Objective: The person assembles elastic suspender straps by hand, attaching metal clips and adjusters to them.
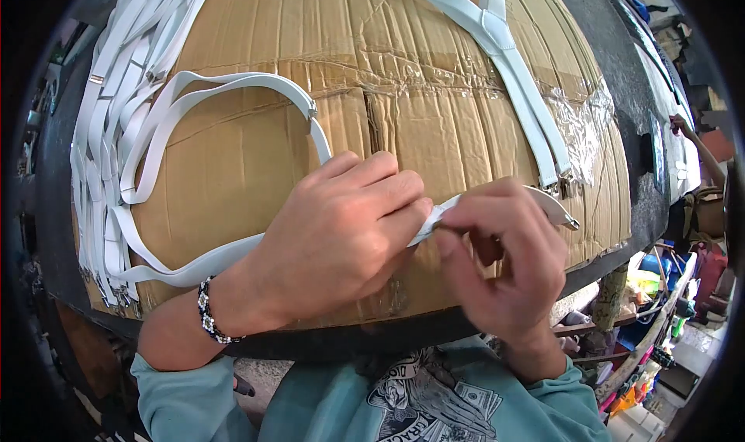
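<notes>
White elastic suspenders (221, 254) run from the left into my left hand (334, 228), whose fingers are curled closed around the strap. A loop of the strap rises behind that hand and carries a small metal slider (312, 110). My right hand (504, 260) pinches the same strap between thumb and forefinger, just right of the left hand. Beyond it the strap end reaches a metal clip (572, 225). What lies inside the left fist is hidden.
Flattened cardboard (434, 139) with clear tape covers the dark table (349, 339). A tangled pile of white suspenders (105, 139) lies at the left. Another pair (516, 69) lies at upper right. A person's arm (702, 151) shows at far right, above cluttered goods.
</notes>
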Demonstrator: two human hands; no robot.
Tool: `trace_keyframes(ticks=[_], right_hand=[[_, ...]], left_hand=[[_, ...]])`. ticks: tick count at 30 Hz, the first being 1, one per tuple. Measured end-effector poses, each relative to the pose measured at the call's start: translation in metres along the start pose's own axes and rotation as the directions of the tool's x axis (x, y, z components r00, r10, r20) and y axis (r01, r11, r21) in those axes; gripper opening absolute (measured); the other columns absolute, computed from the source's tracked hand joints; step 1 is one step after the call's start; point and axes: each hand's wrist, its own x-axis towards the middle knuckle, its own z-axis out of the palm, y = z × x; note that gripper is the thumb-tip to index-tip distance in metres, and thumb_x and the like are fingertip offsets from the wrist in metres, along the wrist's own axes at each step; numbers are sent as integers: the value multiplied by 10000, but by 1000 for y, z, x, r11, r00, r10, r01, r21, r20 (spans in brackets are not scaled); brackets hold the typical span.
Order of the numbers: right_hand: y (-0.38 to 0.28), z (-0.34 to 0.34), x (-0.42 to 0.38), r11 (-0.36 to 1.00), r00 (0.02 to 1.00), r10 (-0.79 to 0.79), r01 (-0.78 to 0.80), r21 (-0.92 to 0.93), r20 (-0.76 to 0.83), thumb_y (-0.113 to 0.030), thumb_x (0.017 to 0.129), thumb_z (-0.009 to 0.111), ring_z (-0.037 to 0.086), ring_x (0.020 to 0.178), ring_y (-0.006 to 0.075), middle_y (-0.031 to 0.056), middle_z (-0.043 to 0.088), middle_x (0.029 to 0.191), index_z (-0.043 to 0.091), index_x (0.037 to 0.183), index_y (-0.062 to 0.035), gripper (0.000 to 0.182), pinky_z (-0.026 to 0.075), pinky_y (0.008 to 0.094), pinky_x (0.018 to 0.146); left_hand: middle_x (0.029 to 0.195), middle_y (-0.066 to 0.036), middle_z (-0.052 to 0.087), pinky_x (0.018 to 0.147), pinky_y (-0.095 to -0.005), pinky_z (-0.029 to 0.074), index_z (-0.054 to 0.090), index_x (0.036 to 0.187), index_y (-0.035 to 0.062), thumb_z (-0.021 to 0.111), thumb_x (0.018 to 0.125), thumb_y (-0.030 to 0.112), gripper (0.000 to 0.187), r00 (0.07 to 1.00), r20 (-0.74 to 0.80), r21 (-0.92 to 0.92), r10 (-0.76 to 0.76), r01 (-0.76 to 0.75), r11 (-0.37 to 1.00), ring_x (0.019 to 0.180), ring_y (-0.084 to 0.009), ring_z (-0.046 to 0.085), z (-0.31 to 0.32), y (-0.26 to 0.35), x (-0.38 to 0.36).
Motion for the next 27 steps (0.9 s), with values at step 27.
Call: trace_keyframes(ticks=[27], right_hand=[[2,1,0,997,999,34,-36,74,31,64,800,756,548,634,143,81,639,872,646,971,-20,220,423,283,548]], left_hand=[[927,-46,609,721,-386,471,730,1095,21,804,694,88,412,999,32,18,5,-5,1000,858,-260,592,-1,0,1]])
